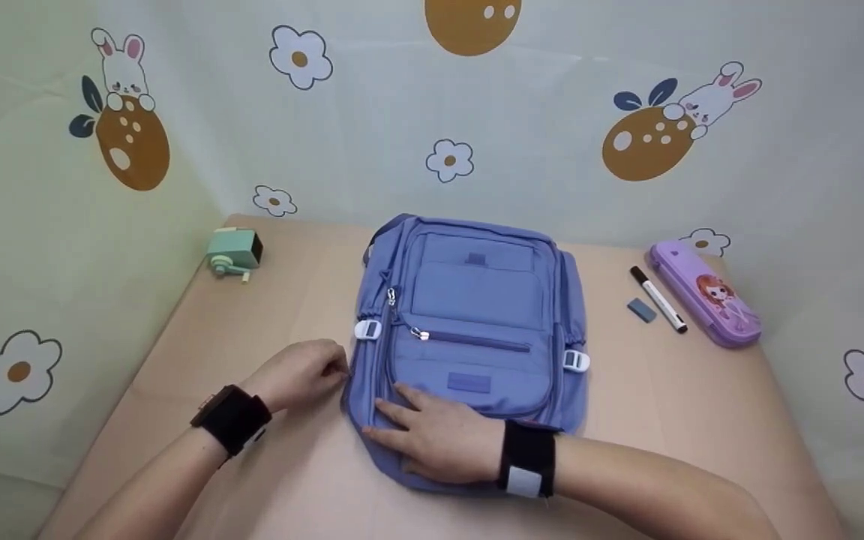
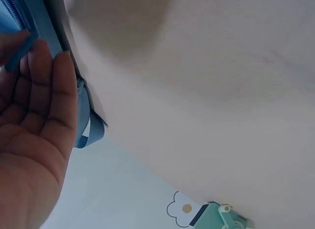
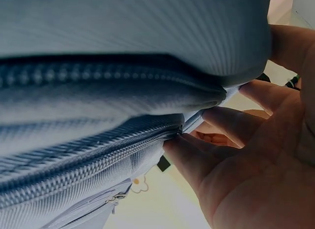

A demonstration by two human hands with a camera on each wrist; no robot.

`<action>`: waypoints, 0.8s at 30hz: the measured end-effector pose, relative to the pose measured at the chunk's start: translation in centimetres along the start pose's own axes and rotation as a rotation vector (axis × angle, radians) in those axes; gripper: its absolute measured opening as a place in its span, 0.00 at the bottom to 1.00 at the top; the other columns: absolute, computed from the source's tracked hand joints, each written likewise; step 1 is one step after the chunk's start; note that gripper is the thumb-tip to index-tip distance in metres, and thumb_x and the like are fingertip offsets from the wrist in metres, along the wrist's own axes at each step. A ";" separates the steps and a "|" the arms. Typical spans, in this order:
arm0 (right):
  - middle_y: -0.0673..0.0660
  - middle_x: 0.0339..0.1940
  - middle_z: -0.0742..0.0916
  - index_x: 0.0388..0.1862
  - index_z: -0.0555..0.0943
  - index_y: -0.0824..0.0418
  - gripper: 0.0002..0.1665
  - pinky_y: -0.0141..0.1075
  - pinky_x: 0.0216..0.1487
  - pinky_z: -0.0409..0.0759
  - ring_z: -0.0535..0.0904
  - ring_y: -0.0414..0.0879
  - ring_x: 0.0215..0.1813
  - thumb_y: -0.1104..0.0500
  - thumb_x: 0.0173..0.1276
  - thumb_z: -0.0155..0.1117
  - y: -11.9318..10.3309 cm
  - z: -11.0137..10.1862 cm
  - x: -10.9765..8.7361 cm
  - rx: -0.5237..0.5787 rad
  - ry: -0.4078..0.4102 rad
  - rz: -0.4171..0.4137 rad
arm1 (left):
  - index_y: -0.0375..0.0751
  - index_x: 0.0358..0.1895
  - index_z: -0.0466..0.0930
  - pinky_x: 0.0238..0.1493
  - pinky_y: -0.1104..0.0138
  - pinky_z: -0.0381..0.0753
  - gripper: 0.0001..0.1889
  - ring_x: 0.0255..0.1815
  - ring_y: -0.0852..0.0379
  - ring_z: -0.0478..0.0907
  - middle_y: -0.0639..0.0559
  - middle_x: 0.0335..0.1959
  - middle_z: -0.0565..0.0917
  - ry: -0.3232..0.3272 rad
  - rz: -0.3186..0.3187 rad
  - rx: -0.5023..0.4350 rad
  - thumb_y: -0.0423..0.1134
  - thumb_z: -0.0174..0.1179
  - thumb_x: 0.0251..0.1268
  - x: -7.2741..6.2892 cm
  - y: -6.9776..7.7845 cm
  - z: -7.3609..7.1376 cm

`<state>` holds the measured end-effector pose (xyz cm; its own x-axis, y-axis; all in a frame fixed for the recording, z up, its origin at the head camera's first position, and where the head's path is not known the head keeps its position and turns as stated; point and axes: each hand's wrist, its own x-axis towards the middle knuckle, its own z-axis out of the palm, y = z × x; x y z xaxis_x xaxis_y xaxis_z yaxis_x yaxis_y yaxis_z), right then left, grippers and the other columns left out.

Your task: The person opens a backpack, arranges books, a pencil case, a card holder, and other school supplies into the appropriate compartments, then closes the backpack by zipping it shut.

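Note:
A blue backpack lies on its back, front pockets up. My left hand is at its lower left side. In the left wrist view, the left hand's thumb and fingertips pinch a narrow blue strip beside a zipper. Spread fingers of my right hand rest on the lower front of the bag. Seen from the right wrist, the fingertips of the right hand touch the fabric by the end of a closed zipper.
A green crank pencil sharpener stands at the back left of the table. On the right lie a purple pencil case, a black-capped marker and a grey-blue eraser. A patterned curtain surrounds the table.

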<state>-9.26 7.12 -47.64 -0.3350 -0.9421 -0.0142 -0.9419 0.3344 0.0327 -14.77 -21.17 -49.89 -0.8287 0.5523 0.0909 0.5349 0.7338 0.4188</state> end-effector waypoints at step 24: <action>0.58 0.75 0.73 0.74 0.74 0.54 0.32 0.52 0.74 0.64 0.67 0.58 0.76 0.44 0.75 0.61 1.5 -1.9 -2.7 0.008 0.069 0.011 | 0.51 0.27 0.77 0.31 0.66 0.71 0.10 0.26 0.64 0.69 0.63 0.24 0.73 -0.119 -0.006 -0.053 0.30 0.64 0.57 -1.3 1.3 0.0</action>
<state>-9.66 10.14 -45.69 -0.3429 -0.9378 0.0549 -0.9384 0.3446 0.0242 -13.00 -20.91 -49.51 -0.8047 0.5934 -0.0178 0.5183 0.7168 0.4664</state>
